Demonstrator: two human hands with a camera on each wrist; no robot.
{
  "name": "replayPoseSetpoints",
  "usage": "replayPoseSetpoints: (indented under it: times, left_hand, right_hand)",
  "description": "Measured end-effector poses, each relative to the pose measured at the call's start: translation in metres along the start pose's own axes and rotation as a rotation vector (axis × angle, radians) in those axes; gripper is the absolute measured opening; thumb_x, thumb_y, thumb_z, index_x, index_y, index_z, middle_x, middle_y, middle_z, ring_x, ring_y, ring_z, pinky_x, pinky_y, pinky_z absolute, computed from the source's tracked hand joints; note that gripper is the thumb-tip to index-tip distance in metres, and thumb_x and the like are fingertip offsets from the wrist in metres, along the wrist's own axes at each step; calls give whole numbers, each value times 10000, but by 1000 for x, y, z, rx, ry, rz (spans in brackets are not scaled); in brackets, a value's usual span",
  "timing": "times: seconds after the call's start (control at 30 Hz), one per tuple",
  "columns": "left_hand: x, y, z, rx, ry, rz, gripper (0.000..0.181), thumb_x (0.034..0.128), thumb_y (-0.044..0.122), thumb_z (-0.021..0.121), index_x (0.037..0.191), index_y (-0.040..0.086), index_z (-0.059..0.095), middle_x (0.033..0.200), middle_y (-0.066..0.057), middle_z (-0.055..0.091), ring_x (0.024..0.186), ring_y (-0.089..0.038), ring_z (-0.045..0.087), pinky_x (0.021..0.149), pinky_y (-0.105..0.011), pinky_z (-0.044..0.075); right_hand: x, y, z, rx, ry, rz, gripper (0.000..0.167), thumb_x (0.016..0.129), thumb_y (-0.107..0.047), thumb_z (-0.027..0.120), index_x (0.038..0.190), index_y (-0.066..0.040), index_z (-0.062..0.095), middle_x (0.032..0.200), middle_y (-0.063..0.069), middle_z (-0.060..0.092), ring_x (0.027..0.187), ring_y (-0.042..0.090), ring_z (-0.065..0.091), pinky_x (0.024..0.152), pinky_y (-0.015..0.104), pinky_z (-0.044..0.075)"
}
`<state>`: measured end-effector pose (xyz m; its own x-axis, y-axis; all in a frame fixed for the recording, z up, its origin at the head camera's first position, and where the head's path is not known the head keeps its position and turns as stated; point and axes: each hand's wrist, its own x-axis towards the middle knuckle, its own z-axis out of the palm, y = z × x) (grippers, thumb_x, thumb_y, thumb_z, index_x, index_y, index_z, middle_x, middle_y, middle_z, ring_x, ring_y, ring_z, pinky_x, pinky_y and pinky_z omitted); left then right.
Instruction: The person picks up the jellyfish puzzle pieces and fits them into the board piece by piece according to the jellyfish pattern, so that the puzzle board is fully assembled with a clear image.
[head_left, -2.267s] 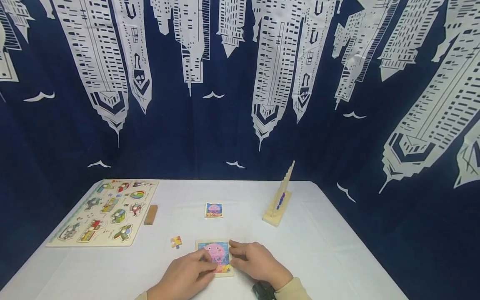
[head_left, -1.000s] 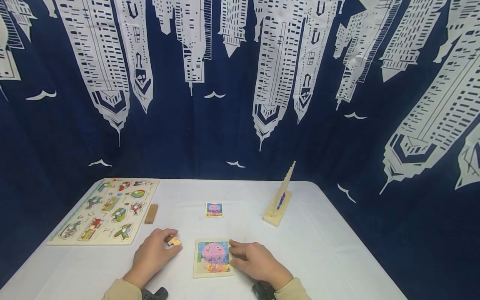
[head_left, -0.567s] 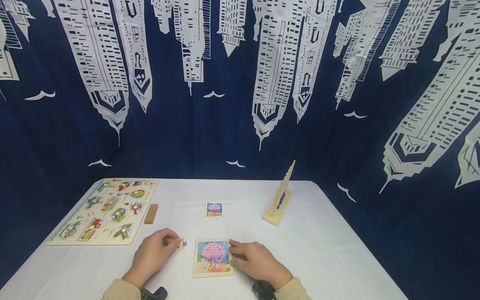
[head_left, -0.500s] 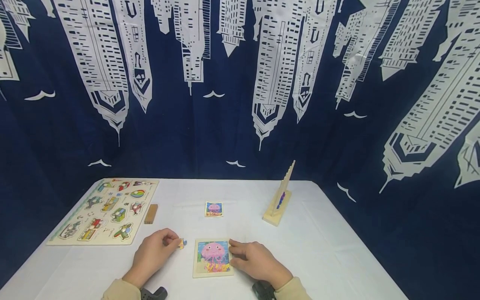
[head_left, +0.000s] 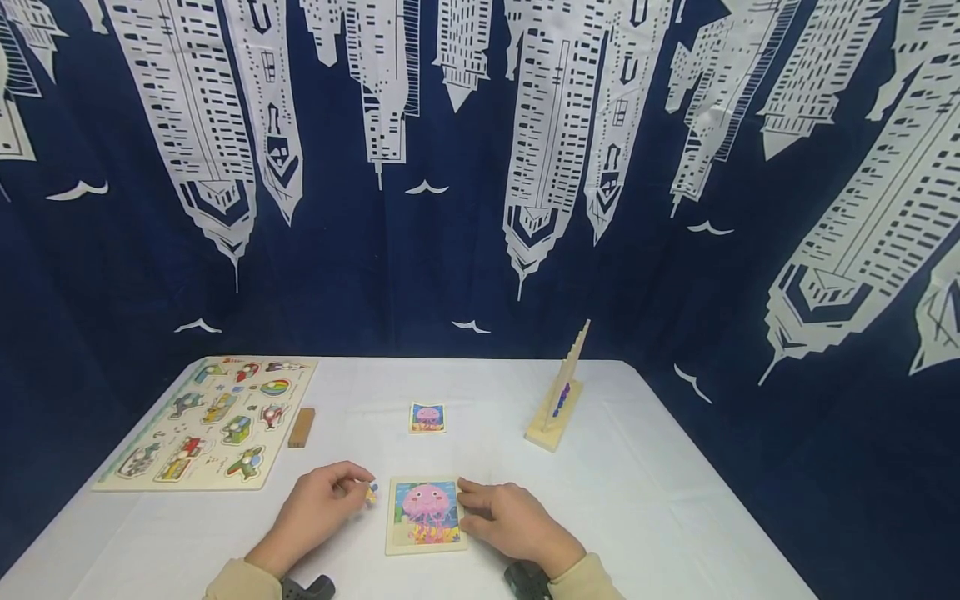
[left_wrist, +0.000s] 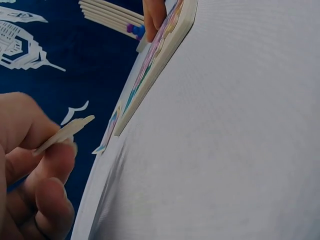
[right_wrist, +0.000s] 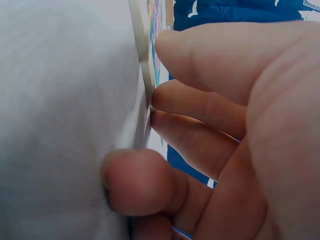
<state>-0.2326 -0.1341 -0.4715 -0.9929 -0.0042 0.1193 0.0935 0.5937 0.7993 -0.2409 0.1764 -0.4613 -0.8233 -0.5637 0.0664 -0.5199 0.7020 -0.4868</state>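
Between thumb and fingertips my left hand (head_left: 318, 504) pinches a small puzzle piece (head_left: 371, 493), yellow with a bit of blue. In the left wrist view the piece (left_wrist: 67, 132) shows edge-on, raised off the table. Just right of it lies a jellyfish jigsaw (head_left: 427, 508) in a pale wooden frame, with a bare beige patch at its lower left. My right hand (head_left: 517, 525) touches the frame's right edge with its fingertips. The right wrist view has these fingers (right_wrist: 190, 102) against the frame's side (right_wrist: 144, 65), the lower fingers loosely bent near the cloth.
Behind the jigsaw lies a small jellyfish picture card (head_left: 427, 418). A large vehicle peg puzzle board (head_left: 217, 425) fills the left side, with a brown wooden block (head_left: 302, 427) beside it. Back right stands a wooden stand (head_left: 555, 417) with purple beads. The white-covered table (head_left: 660, 508) meets a dark curtain.
My left hand left the jigsaw, picked up the loose puzzle piece from the table, turned it in its fingers and moved slightly right toward the frame. The right hand has stayed at the frame's edge.
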Motion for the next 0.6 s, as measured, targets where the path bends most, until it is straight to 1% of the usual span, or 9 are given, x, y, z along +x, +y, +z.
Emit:
replayPoseSetpoints:
  times: [0.1, 0.3, 0.43, 0.6]
  left_hand:
    - [-2, 2, 1, -4, -29, 6, 51, 906, 227, 768, 946, 245, 743, 714, 63, 627, 594, -130, 522, 546, -268, 414]
    - [-3, 4, 1, 22, -49, 13, 96, 885, 269, 798, 890, 235, 709, 715, 96, 652, 608, -127, 544, 566, -264, 411]
    - [-3, 5, 2, -42, -80, 24, 131, 872, 261, 815, 875, 189, 706, 741, 68, 671, 631, -137, 559, 593, -252, 443]
    - [-5, 7, 4, -158, -154, 35, 166, 850, 300, 840, 865, 172, 735, 809, 35, 683, 699, -138, 544, 617, -249, 469]
  right_hand:
    - [0, 0, 0, 3, 1, -2, 402, 982, -348, 685, 1317, -127, 708, 1468, -7, 593, 1342, 253, 583, 1085, 464, 484]
    - [-1, 0, -1, 1, 1, -3, 408, 982, -361, 682, 1316, -129, 709, 1466, -9, 596, 1340, 252, 584, 1080, 465, 487]
    - [-1, 0, -1, -4, 1, -5, 410, 982, -365, 682, 1316, -128, 709, 1467, -9, 595, 1341, 251, 583, 1081, 467, 486]
    - [-1, 0, -1, 4, -2, -5, 410, 982, -365, 683, 1319, -135, 708, 1467, -10, 595, 1341, 242, 583, 1075, 459, 493]
